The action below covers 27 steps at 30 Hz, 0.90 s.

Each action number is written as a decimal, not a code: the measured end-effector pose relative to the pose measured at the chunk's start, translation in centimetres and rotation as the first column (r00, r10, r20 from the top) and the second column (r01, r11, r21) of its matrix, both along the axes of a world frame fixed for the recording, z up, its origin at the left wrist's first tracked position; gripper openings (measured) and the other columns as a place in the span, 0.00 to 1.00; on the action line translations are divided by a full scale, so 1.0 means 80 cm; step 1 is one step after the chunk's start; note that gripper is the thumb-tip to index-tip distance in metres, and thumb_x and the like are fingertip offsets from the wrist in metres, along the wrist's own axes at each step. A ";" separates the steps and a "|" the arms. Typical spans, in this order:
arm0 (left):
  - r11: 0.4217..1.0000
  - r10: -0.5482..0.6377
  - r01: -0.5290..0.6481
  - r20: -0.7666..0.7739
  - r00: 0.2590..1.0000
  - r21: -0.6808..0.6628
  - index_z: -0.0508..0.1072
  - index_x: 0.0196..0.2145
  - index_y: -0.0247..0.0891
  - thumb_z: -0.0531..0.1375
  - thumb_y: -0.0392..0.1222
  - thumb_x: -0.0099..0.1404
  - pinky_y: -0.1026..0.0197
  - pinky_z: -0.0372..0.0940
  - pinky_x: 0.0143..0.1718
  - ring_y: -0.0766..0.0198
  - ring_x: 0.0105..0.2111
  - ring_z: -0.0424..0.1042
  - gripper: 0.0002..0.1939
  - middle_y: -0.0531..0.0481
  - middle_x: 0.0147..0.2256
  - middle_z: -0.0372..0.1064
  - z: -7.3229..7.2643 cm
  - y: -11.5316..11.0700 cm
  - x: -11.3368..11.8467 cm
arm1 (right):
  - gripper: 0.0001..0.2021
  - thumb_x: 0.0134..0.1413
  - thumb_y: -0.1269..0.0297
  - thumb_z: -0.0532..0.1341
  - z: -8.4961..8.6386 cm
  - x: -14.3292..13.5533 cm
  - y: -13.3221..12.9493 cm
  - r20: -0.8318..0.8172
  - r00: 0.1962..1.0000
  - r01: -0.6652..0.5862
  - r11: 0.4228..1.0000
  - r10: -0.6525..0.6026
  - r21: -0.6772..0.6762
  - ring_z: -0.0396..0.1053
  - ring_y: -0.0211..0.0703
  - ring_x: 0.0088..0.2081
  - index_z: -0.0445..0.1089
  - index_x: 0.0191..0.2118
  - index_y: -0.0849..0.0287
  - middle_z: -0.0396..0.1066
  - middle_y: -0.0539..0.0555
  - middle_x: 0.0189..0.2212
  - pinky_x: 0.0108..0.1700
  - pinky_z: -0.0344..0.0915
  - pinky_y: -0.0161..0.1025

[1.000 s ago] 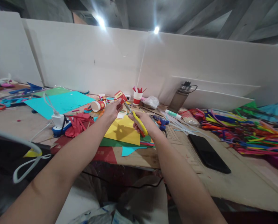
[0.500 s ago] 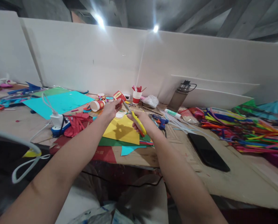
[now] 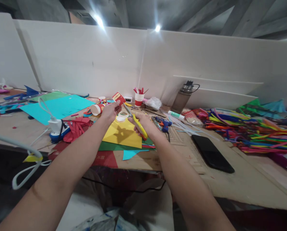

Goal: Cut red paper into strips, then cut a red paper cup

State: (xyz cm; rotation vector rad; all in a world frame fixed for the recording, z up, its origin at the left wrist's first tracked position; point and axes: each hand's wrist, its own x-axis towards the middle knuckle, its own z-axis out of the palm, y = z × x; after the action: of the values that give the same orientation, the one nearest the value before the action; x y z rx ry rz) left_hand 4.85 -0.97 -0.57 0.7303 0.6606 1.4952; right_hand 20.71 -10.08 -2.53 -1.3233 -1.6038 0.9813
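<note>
My left hand pinches a small red piece with a cream printed label, which looks like card or cut paper cup. My right hand grips yellow-handled scissors, their blades pointing up and left to the lower edge of the red piece. Whether the blades touch it I cannot tell. Beneath both hands lies a yellow sheet on a green one, with white round pieces at its far edge. A paper cup lies on its side beyond my left hand.
Behind stands a red-and-white cup of sticks. A bottle, a glue stick, a blue glue gun, a phone and many pipe cleaners lie rightward. Leftward are a turquoise sheet and a power strip.
The view has shifted slightly, so everything sits a little further left. The red piece and the scissor tips now look slightly further apart. Both hands keep their hold.
</note>
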 end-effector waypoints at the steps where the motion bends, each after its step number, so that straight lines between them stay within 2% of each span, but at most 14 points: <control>1: 1.000 -0.002 0.002 -0.001 1.000 0.001 0.71 0.26 0.32 0.64 0.28 0.56 0.70 0.67 0.25 0.72 0.22 0.70 0.05 0.50 0.23 0.72 0.000 0.000 0.000 | 0.23 0.46 0.41 0.65 0.000 0.000 0.000 0.001 1.000 -0.001 1.000 0.001 -0.001 0.64 0.38 0.13 0.71 0.35 0.57 0.64 0.48 0.13 0.13 0.61 0.33; 10: 0.998 -0.013 0.013 0.002 1.000 -0.056 0.71 0.27 0.32 0.65 0.29 0.56 0.69 0.66 0.25 0.71 0.21 0.69 0.05 0.50 0.22 0.71 0.000 0.001 0.000 | 0.24 0.50 0.41 0.61 0.007 0.002 -0.007 0.077 0.997 0.007 0.999 -0.010 0.046 0.64 0.35 0.14 0.70 0.39 0.58 0.66 0.47 0.15 0.14 0.62 0.30; 16: 0.998 -0.036 0.035 -0.024 0.999 -0.057 0.71 0.27 0.30 0.62 0.29 0.58 0.68 0.67 0.25 0.71 0.21 0.69 0.04 0.49 0.22 0.71 0.001 -0.003 0.001 | 0.25 0.50 0.38 0.61 0.015 0.001 -0.012 0.117 0.993 -0.012 1.000 0.013 -0.012 0.64 0.35 0.15 0.69 0.39 0.59 0.66 0.47 0.16 0.15 0.63 0.29; 21: 0.999 -0.020 0.018 -0.038 0.999 -0.043 0.71 0.26 0.31 0.63 0.28 0.57 0.67 0.67 0.27 0.71 0.22 0.69 0.04 0.49 0.23 0.71 -0.002 0.001 0.000 | 0.25 0.50 0.39 0.61 0.022 -0.004 -0.014 0.148 0.989 0.025 0.996 -0.013 -0.081 0.64 0.34 0.15 0.67 0.37 0.59 0.65 0.47 0.15 0.15 0.63 0.30; 27: 0.999 -0.012 0.010 -0.048 0.999 -0.034 0.70 0.24 0.31 0.64 0.27 0.55 0.67 0.67 0.27 0.70 0.22 0.69 0.06 0.49 0.22 0.71 -0.004 0.003 -0.001 | 0.25 0.52 0.40 0.60 0.022 -0.005 -0.015 0.158 0.987 0.026 0.995 -0.009 -0.101 0.63 0.34 0.15 0.69 0.43 0.59 0.65 0.47 0.15 0.16 0.62 0.29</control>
State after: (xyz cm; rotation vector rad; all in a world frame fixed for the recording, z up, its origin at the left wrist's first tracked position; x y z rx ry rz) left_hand 4.80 -0.69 -0.90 0.7451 0.7158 1.4568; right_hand 20.35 -11.25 -0.76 -1.5152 -1.6749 0.9804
